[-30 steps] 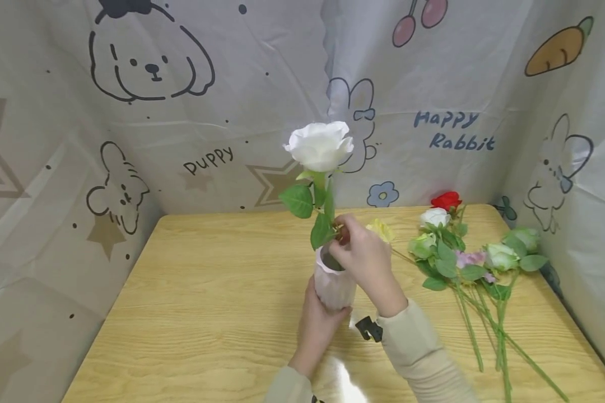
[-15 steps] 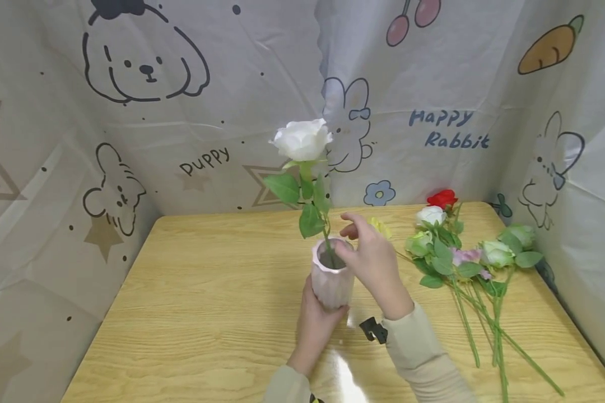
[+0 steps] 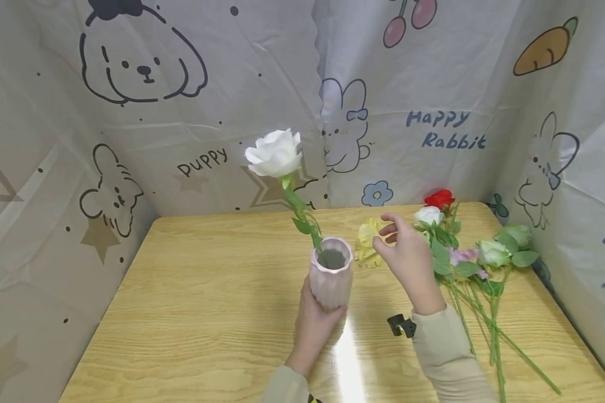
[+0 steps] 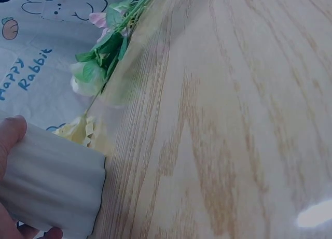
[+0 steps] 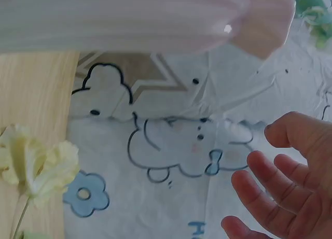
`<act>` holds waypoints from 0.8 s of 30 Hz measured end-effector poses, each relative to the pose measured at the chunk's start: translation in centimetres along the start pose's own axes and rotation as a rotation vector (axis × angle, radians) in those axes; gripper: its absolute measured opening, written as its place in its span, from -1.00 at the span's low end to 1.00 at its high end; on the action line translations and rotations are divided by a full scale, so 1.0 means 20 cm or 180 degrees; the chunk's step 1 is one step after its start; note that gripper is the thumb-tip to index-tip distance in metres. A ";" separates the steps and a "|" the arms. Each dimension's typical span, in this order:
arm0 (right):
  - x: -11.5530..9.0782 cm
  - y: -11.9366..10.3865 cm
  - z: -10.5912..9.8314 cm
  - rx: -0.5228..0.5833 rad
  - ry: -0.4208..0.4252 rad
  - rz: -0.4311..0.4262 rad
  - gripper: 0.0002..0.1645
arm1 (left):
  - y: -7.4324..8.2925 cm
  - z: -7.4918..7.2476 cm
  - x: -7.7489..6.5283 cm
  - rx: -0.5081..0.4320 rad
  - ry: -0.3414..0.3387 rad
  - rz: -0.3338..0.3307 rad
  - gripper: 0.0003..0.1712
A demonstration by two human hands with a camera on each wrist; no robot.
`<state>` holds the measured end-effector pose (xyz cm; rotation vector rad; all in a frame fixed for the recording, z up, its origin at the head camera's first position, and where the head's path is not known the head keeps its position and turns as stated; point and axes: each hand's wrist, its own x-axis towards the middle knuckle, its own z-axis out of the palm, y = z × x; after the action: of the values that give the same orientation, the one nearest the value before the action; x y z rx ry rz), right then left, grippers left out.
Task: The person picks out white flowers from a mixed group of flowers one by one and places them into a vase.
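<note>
A pale pink fluted vase stands on the table, and my left hand grips its lower part. In the left wrist view, a thumb and fingertips curl round the vase. One white rose leans out of the vase toward the left, its stem inside the rim. My right hand is held above the table to the right of the vase, fingers loosely bent and holding nothing. Just left of its fingertips lies a yellow flower. The right wrist view shows the hand apart from the vase.
Several artificial flowers lie at the table's right side: a red rose, a white rose, greenish-white roses and a purple flower. Their stems point toward the front edge. Printed curtains stand behind and beside the table.
My right hand has let go of the white rose's stem and moved right, away from the vase. The rose has tipped over to the left. My left hand still holds the vase.
</note>
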<state>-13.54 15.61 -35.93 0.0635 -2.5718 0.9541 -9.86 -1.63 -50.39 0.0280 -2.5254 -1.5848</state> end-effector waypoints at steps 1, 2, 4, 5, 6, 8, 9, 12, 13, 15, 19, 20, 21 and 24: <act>0.00 0.02 -0.01 -0.0015 0.0012 0.0030 -0.56 | 0.00 0.00 0.00 -0.0008 -0.0004 -0.0009 0.10; 0.00 0.05 -0.01 -0.0026 0.0017 0.0068 -0.56 | 0.00 0.00 0.00 -0.0015 -0.0009 -0.0019 0.10; 0.00 0.10 -0.02 -0.0070 0.0023 0.0142 -0.57 | 0.00 0.00 0.00 -0.0031 -0.0013 -0.0037 0.10; 0.00 0.13 -0.03 -0.0092 0.0015 0.0183 -0.57 | 0.01 0.00 0.00 -0.0031 -0.0013 -0.0042 0.10; -0.01 0.16 -0.04 -0.0130 0.0016 0.0210 -0.57 | 0.01 0.00 0.00 -0.0040 -0.0011 -0.0049 0.10; -0.01 0.22 -0.05 -0.0213 0.0012 0.0285 -0.56 | 0.01 0.00 0.00 -0.0036 0.0000 -0.0044 0.10; -0.01 0.25 -0.06 -0.0245 0.0006 0.0324 -0.56 | 0.01 0.00 0.00 -0.0030 0.0003 -0.0043 0.10; -0.02 0.34 -0.08 -0.0291 -0.0031 0.0426 -0.56 | 0.01 0.00 0.00 -0.0029 0.0003 -0.0048 0.11; -0.03 0.37 -0.09 -0.0295 -0.0053 0.0481 -0.56 | 0.01 0.00 0.00 -0.0036 0.0000 -0.0050 0.11; -0.04 0.43 -0.10 -0.0304 -0.0135 0.0592 -0.56 | 0.01 0.00 -0.01 -0.0044 -0.0011 -0.0067 0.11; -0.07 0.53 -0.13 -0.0434 -0.0343 0.0893 -0.52 | 0.01 0.00 -0.01 -0.0039 -0.0018 -0.0077 0.12; -0.08 0.55 -0.13 -0.0479 -0.0393 0.0952 -0.51 | 0.01 0.00 -0.01 -0.0038 -0.0020 -0.0073 0.12; -0.09 0.57 -0.13 -0.0511 -0.0438 0.0996 -0.51 | 0.01 0.00 -0.01 -0.0044 -0.0022 -0.0073 0.12; -0.12 0.64 -0.12 -0.0606 -0.0556 0.1023 -0.54 | 0.01 0.00 0.00 -0.0042 -0.0022 -0.0061 0.12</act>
<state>-12.73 26.70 -43.15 -0.3431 -2.8800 0.8359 -9.78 -1.46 -50.23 0.0453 -2.5272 -1.6115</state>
